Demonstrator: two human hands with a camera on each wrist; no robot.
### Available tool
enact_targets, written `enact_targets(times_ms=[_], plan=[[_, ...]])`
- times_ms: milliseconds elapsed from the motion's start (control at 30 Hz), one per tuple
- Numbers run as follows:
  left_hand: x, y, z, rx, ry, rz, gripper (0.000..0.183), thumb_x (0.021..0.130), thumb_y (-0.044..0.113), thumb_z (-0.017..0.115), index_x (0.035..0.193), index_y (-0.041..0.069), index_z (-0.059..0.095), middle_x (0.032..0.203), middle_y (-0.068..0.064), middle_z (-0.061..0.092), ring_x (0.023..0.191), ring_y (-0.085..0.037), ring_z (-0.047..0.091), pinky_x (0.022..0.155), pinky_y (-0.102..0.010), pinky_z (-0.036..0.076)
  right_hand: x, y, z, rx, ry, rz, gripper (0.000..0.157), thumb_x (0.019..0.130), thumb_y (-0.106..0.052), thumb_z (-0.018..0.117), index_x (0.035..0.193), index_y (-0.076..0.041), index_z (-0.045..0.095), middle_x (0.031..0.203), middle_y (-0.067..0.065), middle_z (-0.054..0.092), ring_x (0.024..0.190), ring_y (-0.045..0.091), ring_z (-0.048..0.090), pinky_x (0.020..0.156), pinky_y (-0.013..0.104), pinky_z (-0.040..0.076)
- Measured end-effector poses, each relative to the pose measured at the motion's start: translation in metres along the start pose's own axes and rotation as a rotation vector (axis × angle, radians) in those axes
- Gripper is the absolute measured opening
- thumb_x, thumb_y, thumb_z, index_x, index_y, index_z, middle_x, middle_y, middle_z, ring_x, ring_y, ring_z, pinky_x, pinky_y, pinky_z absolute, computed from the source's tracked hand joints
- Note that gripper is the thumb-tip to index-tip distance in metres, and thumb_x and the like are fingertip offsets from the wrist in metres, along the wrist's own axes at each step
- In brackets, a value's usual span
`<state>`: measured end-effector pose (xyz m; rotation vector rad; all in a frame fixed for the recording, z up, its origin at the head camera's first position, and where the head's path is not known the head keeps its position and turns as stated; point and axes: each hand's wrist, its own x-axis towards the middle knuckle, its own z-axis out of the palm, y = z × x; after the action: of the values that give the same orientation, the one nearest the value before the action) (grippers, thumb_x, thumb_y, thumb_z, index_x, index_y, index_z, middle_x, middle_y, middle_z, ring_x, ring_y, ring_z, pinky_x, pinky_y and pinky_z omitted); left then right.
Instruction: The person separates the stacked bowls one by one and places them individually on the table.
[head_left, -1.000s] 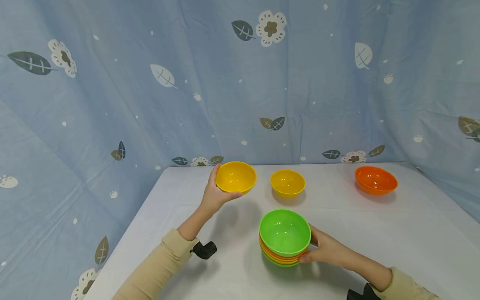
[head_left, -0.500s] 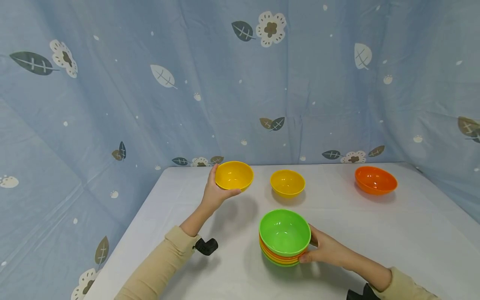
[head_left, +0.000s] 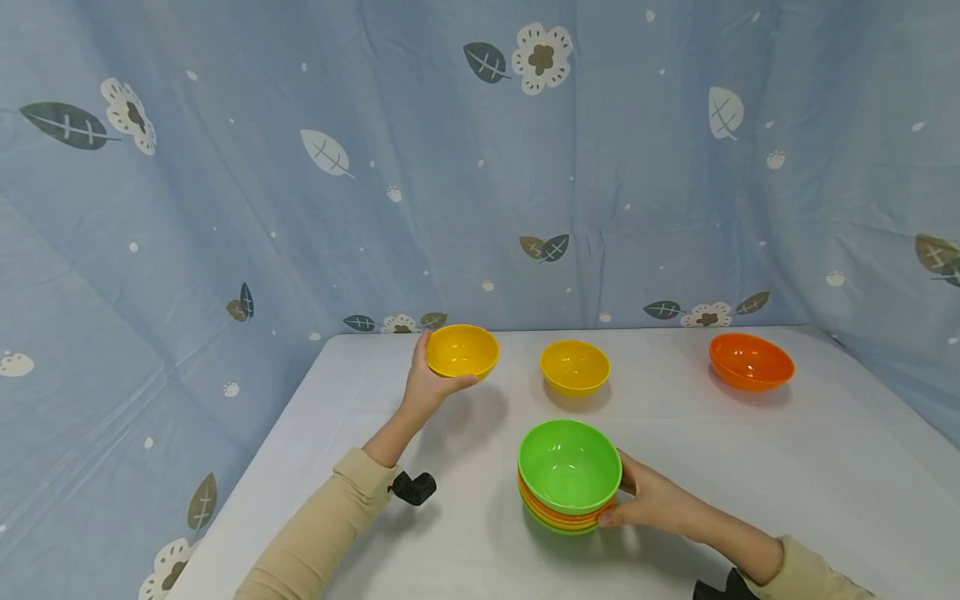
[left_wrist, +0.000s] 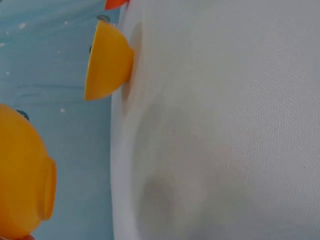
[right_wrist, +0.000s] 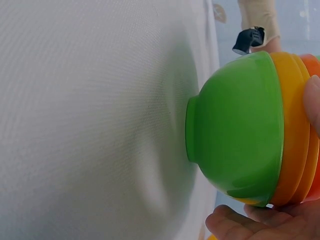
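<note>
A yellow bowl (head_left: 462, 352) is gripped at its left and near side by my left hand (head_left: 429, 385), raised over the far left of the table; its shadow falls well below it. In the left wrist view the base of this yellow bowl (left_wrist: 22, 175) is seen from the side. My right hand (head_left: 651, 498) holds the right side of a stack of nested bowls, with a green bowl (head_left: 570, 467) on top and orange and yellow rims under it. The right wrist view shows another green bowl (right_wrist: 240, 130) at the bottom of that stack, close over the tabletop.
A smaller yellow bowl (head_left: 575, 367) stands at the back middle of the white table (head_left: 675, 417). Farther right is an orange bowl (head_left: 752, 362), sitting tilted. A blue patterned curtain (head_left: 420, 167) hangs behind the table and along its left side.
My left hand has drifted slightly to the left and away with the yellow bowl. The right hand and the stack stay where they were.
</note>
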<state>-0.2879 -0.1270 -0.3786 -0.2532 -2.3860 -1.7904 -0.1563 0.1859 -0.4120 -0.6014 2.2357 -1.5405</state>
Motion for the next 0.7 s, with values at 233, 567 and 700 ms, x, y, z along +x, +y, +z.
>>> enact_targets(times_ms=[233, 567, 700], plan=[[0.003, -0.009, 0.000, -0.015, 0.007, -0.022, 0.109, 0.068, 0.018, 0.081, 0.147, 0.010, 0.007, 0.146, -0.015, 0.022, 0.128, -0.032, 0.032, 0.104, -0.046, 0.033, -0.002, 0.000, -0.001, -0.011, -0.006, -0.028, 0.094, 0.079, -0.023, 0.072, 0.143, 0.006, 0.011, 0.142, 0.029, 0.028, 0.126, 0.048, 0.032, 0.097, 0.060, 0.032], [0.007, -0.019, 0.001, 0.019, 0.033, -0.044, 0.111, 0.066, 0.021, 0.082, 0.147, 0.007, 0.007, 0.145, -0.016, 0.023, 0.127, -0.033, 0.033, 0.105, -0.046, 0.030, -0.003, 0.001, -0.001, -0.014, -0.006, -0.023, 0.093, 0.079, -0.024, 0.072, 0.143, 0.006, 0.011, 0.142, 0.029, 0.028, 0.126, 0.048, 0.031, 0.097, 0.060, 0.032], [0.007, -0.021, 0.001, 0.047, 0.044, -0.068, 0.111, 0.066, 0.021, 0.082, 0.146, 0.005, 0.007, 0.145, -0.019, 0.021, 0.127, -0.035, 0.032, 0.106, -0.047, 0.029, -0.004, 0.000, -0.001, -0.013, -0.008, -0.033, 0.094, 0.079, -0.023, 0.072, 0.143, 0.006, 0.010, 0.142, 0.030, 0.027, 0.126, 0.048, 0.031, 0.097, 0.060, 0.032]])
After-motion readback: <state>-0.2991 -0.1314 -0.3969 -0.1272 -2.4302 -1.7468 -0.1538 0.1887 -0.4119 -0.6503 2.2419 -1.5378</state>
